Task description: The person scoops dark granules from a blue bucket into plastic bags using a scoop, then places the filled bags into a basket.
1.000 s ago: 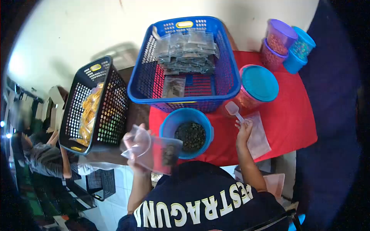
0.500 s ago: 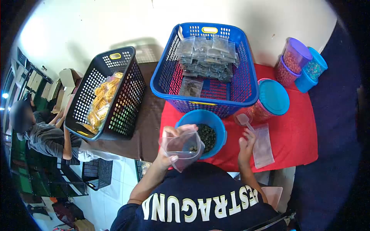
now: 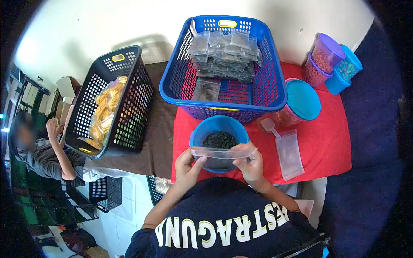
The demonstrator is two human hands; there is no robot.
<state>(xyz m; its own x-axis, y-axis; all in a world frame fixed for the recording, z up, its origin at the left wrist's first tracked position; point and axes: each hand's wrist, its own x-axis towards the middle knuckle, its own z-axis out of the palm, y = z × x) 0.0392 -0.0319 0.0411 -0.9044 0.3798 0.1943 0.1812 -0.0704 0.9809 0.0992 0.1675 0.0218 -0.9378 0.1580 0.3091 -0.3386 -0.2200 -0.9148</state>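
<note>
My left hand (image 3: 188,170) and my right hand (image 3: 251,167) pinch the two ends of a clear zip bag's (image 3: 221,153) top edge, stretched level between them. Its lower part and contents are hard to make out. Just beyond and below the bag is a round blue tub (image 3: 198,129) holding small dark pieces (image 3: 220,139). To the right of my right hand, a pale plastic scoop (image 3: 269,125) lies by a flat clear bag (image 3: 290,155) on the red cloth (image 3: 331,146).
A blue basket (image 3: 223,104) holds stacked filled bags (image 3: 223,56). Left of it stands a black basket (image 3: 137,101) with yellowish packets (image 3: 107,105). Lidded tubs (image 3: 303,99) and stacked containers (image 3: 329,53) stand right. Another person (image 3: 47,155) is at far left.
My right hand has moved left from beside the scoop to the bag's right end. The bag, held open by my left hand before, is now stretched flat over the tub's near side.
</note>
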